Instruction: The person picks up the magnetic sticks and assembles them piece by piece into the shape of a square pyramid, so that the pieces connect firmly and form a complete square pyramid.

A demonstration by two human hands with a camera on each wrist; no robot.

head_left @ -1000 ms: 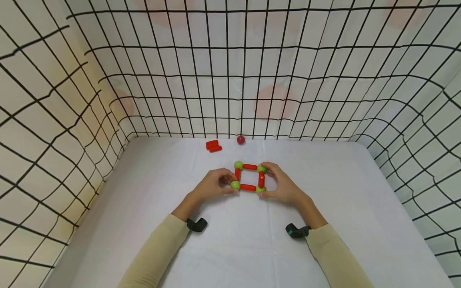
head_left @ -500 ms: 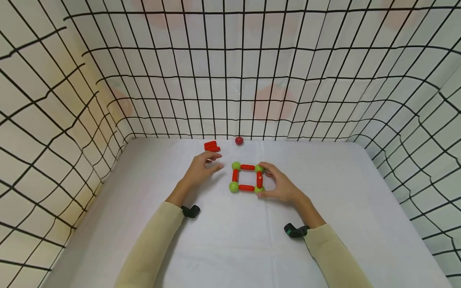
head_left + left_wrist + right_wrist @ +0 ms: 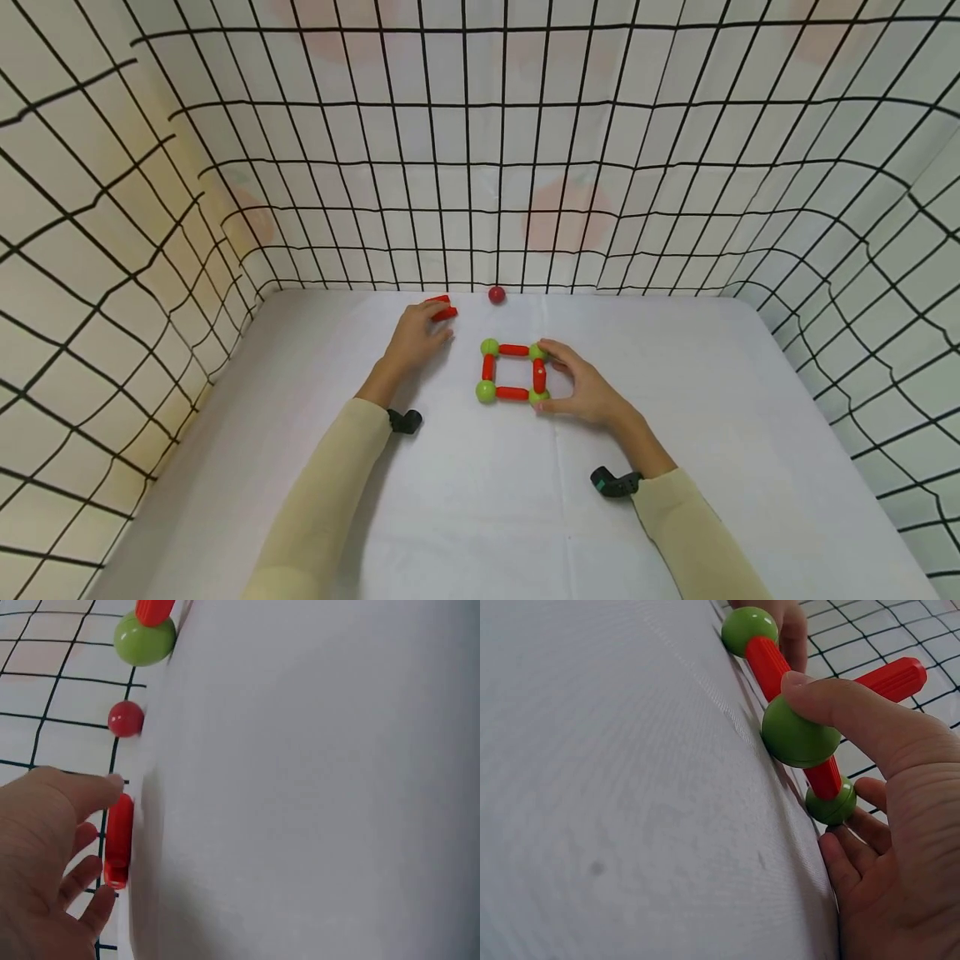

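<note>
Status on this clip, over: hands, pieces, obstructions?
Left hand at loose red rods, no firm grip visible. Right hand holding green-ball, red-rod square. Nothing seen blocking either hand.

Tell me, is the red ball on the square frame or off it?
Off: the red ball sits near the mesh, apart from the square frame.

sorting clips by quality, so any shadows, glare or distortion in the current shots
Head: fairly even light, a soft shadow beside the left sleeve, and black grid lines bowing near the sides, possibly lens distortion; left wrist: a soft shadow on the cloth near the red rods; right wrist: small glints on the far green ball.
</note>
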